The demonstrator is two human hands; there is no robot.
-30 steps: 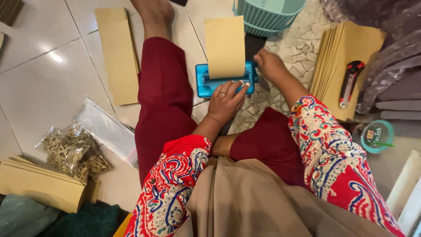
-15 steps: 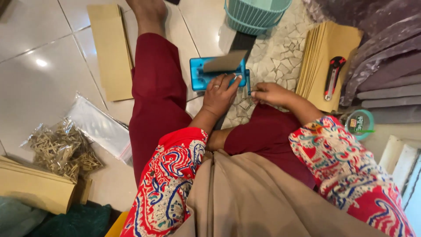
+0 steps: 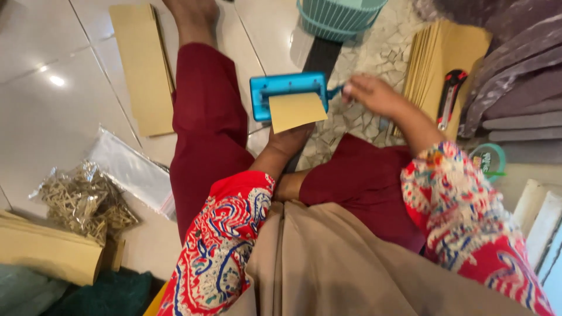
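Person seated on the tiled floor (image 3: 52,117). A blue paper shredder (image 3: 287,93) stands on the floor between the legs, a tan paper sheet (image 3: 297,111) protruding from it. Left hand (image 3: 290,140) lies under the sheet; grip cannot be told. Right hand (image 3: 372,93), fingers closed, grips the shredder's crank. Paper shreds (image 3: 82,202) lie near the left edge.

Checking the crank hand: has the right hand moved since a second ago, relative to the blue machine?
Yes. The right hand stays beside the blue machine, after dipping below it.
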